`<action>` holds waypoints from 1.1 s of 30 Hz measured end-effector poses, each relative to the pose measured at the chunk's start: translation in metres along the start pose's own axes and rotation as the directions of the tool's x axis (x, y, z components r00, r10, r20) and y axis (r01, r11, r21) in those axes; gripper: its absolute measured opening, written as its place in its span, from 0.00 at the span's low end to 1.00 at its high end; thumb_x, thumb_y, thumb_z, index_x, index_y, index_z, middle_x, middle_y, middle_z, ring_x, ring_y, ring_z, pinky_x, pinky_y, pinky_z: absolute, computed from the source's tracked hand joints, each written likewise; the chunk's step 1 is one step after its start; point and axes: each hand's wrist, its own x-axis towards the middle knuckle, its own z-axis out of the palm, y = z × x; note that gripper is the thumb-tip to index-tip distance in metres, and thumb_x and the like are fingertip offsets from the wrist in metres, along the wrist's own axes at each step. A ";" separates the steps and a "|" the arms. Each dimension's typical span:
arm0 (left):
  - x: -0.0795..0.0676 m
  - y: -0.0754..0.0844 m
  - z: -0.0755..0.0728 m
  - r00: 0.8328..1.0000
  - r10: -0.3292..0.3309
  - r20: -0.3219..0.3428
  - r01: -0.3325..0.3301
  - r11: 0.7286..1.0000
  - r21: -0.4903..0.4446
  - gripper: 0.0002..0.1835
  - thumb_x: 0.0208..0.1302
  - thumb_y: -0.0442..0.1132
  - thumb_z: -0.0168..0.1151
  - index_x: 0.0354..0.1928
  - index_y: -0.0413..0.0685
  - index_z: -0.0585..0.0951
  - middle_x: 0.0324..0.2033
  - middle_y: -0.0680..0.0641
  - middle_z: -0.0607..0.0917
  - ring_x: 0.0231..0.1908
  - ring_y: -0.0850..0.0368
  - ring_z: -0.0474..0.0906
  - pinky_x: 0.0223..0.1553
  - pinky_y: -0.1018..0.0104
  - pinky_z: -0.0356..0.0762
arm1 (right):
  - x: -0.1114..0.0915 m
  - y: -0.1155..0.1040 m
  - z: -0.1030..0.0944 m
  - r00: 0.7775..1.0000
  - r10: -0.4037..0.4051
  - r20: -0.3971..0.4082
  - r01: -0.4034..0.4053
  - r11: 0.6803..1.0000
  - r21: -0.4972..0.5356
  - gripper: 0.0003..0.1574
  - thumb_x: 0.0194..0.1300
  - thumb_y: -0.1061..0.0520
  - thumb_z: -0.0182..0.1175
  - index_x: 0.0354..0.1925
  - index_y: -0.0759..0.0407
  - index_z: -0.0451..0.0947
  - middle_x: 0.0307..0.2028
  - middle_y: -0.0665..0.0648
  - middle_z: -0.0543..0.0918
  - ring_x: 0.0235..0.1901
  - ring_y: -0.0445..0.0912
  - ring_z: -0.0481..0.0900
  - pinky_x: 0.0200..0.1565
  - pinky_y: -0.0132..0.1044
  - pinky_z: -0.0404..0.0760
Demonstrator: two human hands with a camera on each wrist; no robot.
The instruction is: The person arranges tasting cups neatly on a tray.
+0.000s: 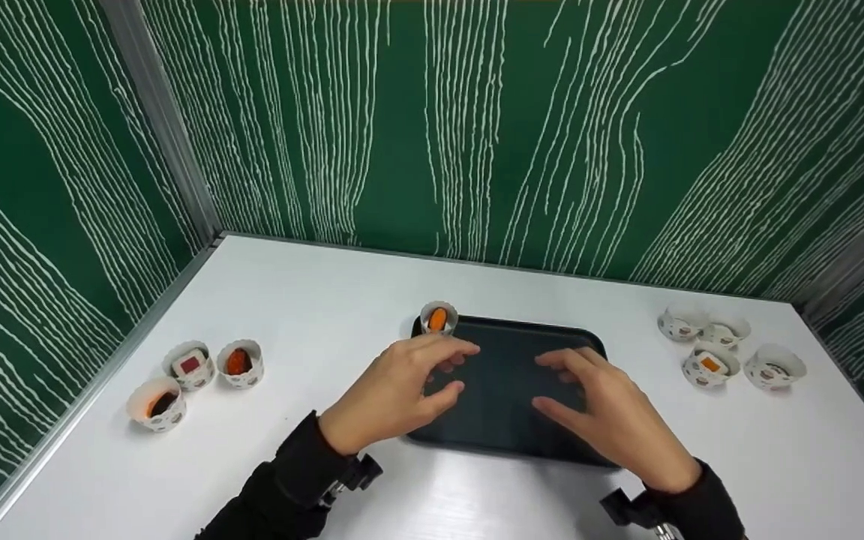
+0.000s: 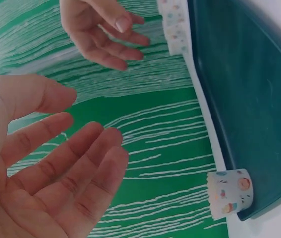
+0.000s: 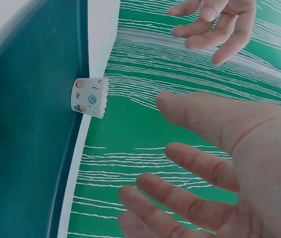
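Both hands hover over a dark rectangular tray [image 1: 507, 390] and hold nothing. My left hand [image 1: 400, 386] is above the tray's left part, thumb apart from the loosely bent fingers. Facing it over the right part is my right hand [image 1: 612, 409], its fingers likewise relaxed and spread from the thumb. A patterned paper cup [image 1: 439, 318] with an orange oval piece inside stands at the tray's far left corner, just beyond the left hand. Both wrist views show this cup [image 2: 230, 192] upright on the tray's corner, apart from the fingers.
On the white table's left stand three paper cups [image 1: 243, 364] holding a dark red piece, a white block with a red square, and a dark piece. Several more cups [image 1: 711, 365] cluster at the right, one with an orange-topped white block. Green white-streaked panels [image 1: 394, 150] enclose the table.
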 end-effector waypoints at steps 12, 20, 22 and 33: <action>-0.002 -0.004 0.015 0.995 -0.051 0.085 0.045 0.997 0.064 0.28 0.75 0.45 0.69 0.73 0.50 0.77 0.63 0.47 0.85 0.62 0.53 0.83 0.63 0.57 0.83 | -0.027 -0.005 -0.011 0.999 0.044 0.004 -0.043 0.997 -0.061 0.23 0.68 0.45 0.76 0.59 0.42 0.84 0.53 0.46 0.84 0.52 0.46 0.87 0.52 0.50 0.88; -0.010 -0.013 0.013 0.991 -0.091 0.101 0.079 0.990 0.113 0.31 0.75 0.47 0.70 0.76 0.52 0.75 0.66 0.45 0.82 0.64 0.50 0.83 0.62 0.52 0.84 | -0.038 -0.005 -0.011 0.999 0.001 -0.038 -0.004 0.996 -0.084 0.21 0.67 0.42 0.75 0.57 0.37 0.85 0.51 0.38 0.83 0.49 0.42 0.87 0.48 0.43 0.88; -0.014 -0.017 0.007 0.991 -0.095 0.094 0.082 0.988 0.133 0.31 0.74 0.46 0.70 0.76 0.52 0.75 0.64 0.45 0.82 0.61 0.50 0.84 0.60 0.52 0.85 | -0.039 -0.005 -0.010 0.999 -0.010 -0.037 0.007 0.996 -0.088 0.21 0.67 0.41 0.75 0.57 0.36 0.84 0.51 0.37 0.83 0.49 0.42 0.87 0.47 0.41 0.87; -0.043 -0.046 -0.047 0.992 -0.122 0.031 0.099 0.911 0.401 0.31 0.64 0.39 0.78 0.67 0.43 0.80 0.53 0.40 0.86 0.50 0.44 0.87 0.50 0.50 0.90 | -0.040 -0.008 -0.011 1.000 -0.010 -0.009 0.009 0.996 -0.090 0.20 0.68 0.41 0.74 0.56 0.35 0.84 0.52 0.38 0.83 0.50 0.43 0.87 0.46 0.41 0.87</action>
